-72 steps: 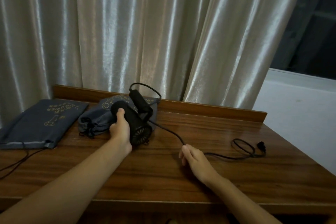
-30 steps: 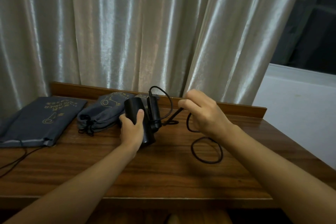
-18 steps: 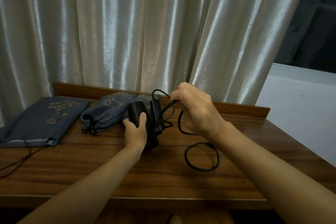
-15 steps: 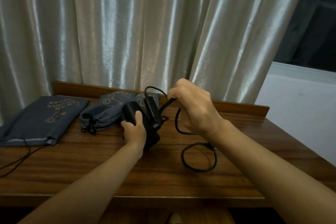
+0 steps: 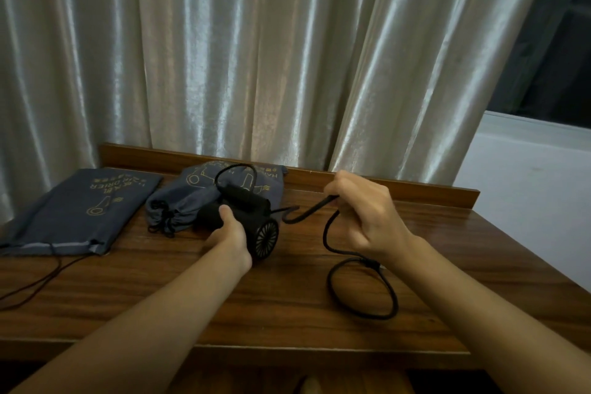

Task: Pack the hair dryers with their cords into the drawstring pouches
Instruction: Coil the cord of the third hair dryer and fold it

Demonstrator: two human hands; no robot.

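On the table [image 5: 287, 313], left hand [image 5: 228, 241] grips dryer [image 5: 252, 221] (right [image 5: 367, 217] pinches cord [image 5: 329, 233]).

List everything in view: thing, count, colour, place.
hair dryer: 1, black, mid-table, rear grille facing the camera, held by the left hand
power cord: 1, black, runs from the dryer through the right hand, then loops on the table
stuffed drawstring pouch: 1, grey-blue with gold print, behind the dryer, mouth cinched
flat drawstring pouch: 1, grey-blue with gold print, far left, drawstring trailing toward the front edge
table: 1, brown wood, raised back rail
curtain: 1, silvery beige, behind the table
window: 1, dark, upper right
left hand: 1, wrapped round the dryer
right hand: 1, fingers pinching the cord
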